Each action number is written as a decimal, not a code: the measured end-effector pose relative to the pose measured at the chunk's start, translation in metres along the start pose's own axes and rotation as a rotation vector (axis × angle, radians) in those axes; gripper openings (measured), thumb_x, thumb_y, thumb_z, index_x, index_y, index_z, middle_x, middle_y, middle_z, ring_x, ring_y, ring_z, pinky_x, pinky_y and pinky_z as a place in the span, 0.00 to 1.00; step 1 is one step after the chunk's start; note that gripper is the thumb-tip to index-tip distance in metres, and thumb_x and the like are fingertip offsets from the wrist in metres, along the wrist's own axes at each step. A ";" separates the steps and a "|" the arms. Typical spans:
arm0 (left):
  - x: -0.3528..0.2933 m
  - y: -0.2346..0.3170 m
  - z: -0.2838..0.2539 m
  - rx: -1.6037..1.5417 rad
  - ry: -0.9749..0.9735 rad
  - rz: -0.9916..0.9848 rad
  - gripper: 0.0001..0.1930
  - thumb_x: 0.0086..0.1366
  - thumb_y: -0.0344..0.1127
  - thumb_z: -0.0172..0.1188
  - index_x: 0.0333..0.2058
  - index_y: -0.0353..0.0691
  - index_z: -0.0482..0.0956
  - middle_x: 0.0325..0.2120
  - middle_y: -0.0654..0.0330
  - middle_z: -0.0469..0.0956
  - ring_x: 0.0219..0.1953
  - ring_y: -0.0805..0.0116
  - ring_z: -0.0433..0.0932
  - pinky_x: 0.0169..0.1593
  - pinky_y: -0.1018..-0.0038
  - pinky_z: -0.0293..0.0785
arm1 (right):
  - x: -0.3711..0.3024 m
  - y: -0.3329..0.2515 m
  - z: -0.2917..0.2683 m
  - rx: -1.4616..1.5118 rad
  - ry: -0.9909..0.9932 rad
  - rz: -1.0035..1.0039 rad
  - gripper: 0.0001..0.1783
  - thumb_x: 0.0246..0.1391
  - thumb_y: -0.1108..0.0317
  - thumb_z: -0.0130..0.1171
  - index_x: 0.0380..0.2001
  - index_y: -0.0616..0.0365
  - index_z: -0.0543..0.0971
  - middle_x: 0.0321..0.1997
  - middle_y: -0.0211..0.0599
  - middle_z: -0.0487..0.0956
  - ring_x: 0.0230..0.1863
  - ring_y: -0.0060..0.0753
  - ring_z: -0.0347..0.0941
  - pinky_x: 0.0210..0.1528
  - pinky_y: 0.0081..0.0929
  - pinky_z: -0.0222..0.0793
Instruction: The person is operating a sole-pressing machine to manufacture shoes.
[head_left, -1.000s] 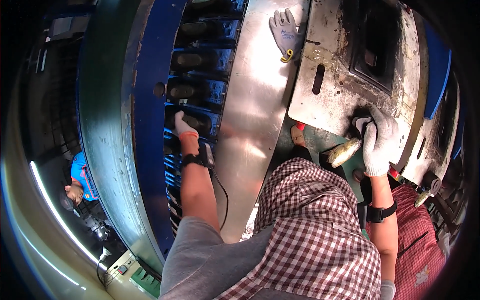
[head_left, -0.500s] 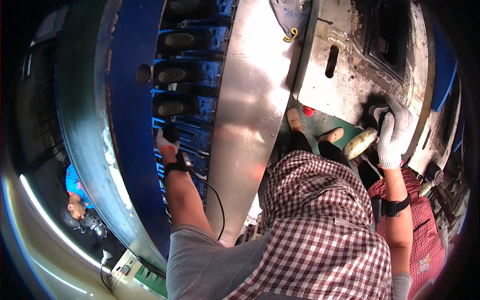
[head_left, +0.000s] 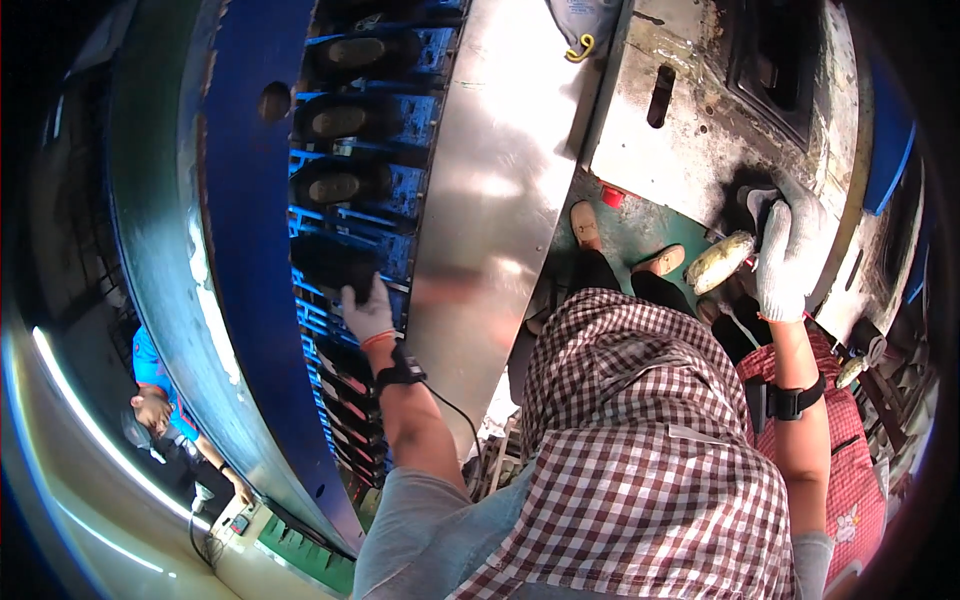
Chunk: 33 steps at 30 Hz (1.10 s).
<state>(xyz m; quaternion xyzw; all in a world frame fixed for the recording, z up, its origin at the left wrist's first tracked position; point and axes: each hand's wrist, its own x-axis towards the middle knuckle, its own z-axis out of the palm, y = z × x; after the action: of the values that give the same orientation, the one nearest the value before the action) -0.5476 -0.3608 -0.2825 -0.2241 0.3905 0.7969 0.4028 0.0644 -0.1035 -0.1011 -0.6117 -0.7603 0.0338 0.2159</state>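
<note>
My left hand [head_left: 368, 312], in a white glove, reaches over the rack's right edge. Its fingers close on the near end of a black shoe [head_left: 335, 262], which lies across the blue slatted rack [head_left: 405, 180]. Several like black shoes, each with a brownish oval on top, sit in a row beyond it. My right hand [head_left: 790, 255], also gloved, is at the edge of the worn metal machine [head_left: 690, 140]. Its fingers are bent round a dark grey shoe-shaped piece [head_left: 757, 203], partly hidden by the glove and in shadow.
A smooth metal ledge [head_left: 490, 210] runs beside the rack. A grey glove with a yellow cuff [head_left: 582, 45] hangs at the far end. Left of the rack stands a blue panel [head_left: 250, 200]; a person in blue [head_left: 155, 370] is beyond it. A yellowish wrapped roll [head_left: 720, 260] sits near my right hand.
My left hand has drawn back toward the right, out of the rack, to the end of a black shoe. The shoe row has shifted slightly. My right hand has barely moved.
</note>
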 end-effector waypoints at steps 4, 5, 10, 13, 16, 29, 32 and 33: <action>-0.026 -0.053 -0.004 0.018 0.003 0.013 0.20 0.72 0.34 0.61 0.59 0.32 0.77 0.58 0.48 0.80 0.60 0.46 0.78 0.67 0.46 0.74 | 0.002 -0.007 0.002 0.013 -0.006 0.011 0.17 0.68 0.68 0.53 0.56 0.59 0.81 0.49 0.46 0.83 0.52 0.49 0.77 0.61 0.44 0.68; -0.039 -0.064 0.002 0.063 -0.008 -0.041 0.20 0.72 0.34 0.61 0.59 0.32 0.76 0.57 0.48 0.81 0.59 0.46 0.78 0.65 0.47 0.76 | 0.002 -0.006 -0.001 0.009 -0.002 0.009 0.17 0.68 0.68 0.53 0.56 0.59 0.81 0.49 0.46 0.83 0.52 0.49 0.77 0.61 0.44 0.68; -0.060 -0.091 0.029 0.634 -0.008 -0.036 0.22 0.73 0.40 0.62 0.61 0.39 0.75 0.59 0.57 0.80 0.60 0.55 0.79 0.61 0.50 0.79 | 0.000 -0.007 0.000 -0.042 0.008 0.027 0.17 0.67 0.68 0.54 0.56 0.56 0.82 0.49 0.45 0.83 0.52 0.49 0.77 0.61 0.43 0.68; -0.037 -0.080 0.052 0.581 0.001 -0.195 0.23 0.73 0.44 0.63 0.62 0.41 0.76 0.60 0.56 0.80 0.60 0.56 0.79 0.64 0.51 0.76 | 0.005 -0.008 -0.001 -0.002 0.021 0.038 0.18 0.67 0.67 0.54 0.55 0.58 0.82 0.48 0.47 0.83 0.51 0.51 0.76 0.60 0.44 0.69; -0.006 -0.083 0.051 0.393 0.055 -0.312 0.23 0.72 0.49 0.63 0.59 0.41 0.79 0.59 0.59 0.81 0.60 0.57 0.79 0.65 0.50 0.73 | 0.000 0.006 0.009 0.162 -0.041 0.115 0.19 0.66 0.66 0.55 0.56 0.60 0.81 0.46 0.50 0.81 0.50 0.52 0.76 0.58 0.47 0.70; -0.116 -0.093 0.046 0.505 -0.091 -0.156 0.30 0.66 0.46 0.65 0.65 0.43 0.74 0.63 0.58 0.77 0.62 0.56 0.76 0.65 0.53 0.75 | 0.015 -0.011 -0.021 0.117 0.181 -0.226 0.11 0.49 0.67 0.68 0.36 0.56 0.82 0.52 0.38 0.81 0.52 0.49 0.77 0.57 0.46 0.73; -0.176 -0.100 0.078 0.654 -0.292 -0.186 0.38 0.66 0.44 0.64 0.73 0.46 0.63 0.68 0.55 0.70 0.67 0.49 0.72 0.71 0.48 0.70 | 0.019 -0.041 -0.033 0.320 0.173 -0.195 0.19 0.47 0.67 0.69 0.45 0.51 0.84 0.48 0.36 0.82 0.52 0.48 0.78 0.55 0.43 0.75; -0.186 -0.110 0.103 0.653 -0.308 -0.194 0.38 0.66 0.44 0.64 0.73 0.46 0.63 0.68 0.55 0.70 0.67 0.49 0.72 0.71 0.48 0.70 | 0.020 -0.046 -0.032 0.363 0.071 -0.299 0.21 0.49 0.66 0.68 0.49 0.52 0.83 0.49 0.38 0.82 0.51 0.46 0.79 0.54 0.40 0.76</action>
<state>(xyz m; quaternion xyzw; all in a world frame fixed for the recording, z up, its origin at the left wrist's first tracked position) -0.3550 -0.3241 -0.1458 0.0027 0.5358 0.6129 0.5808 0.0307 -0.1028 -0.0522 -0.4441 -0.8159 0.1162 0.3516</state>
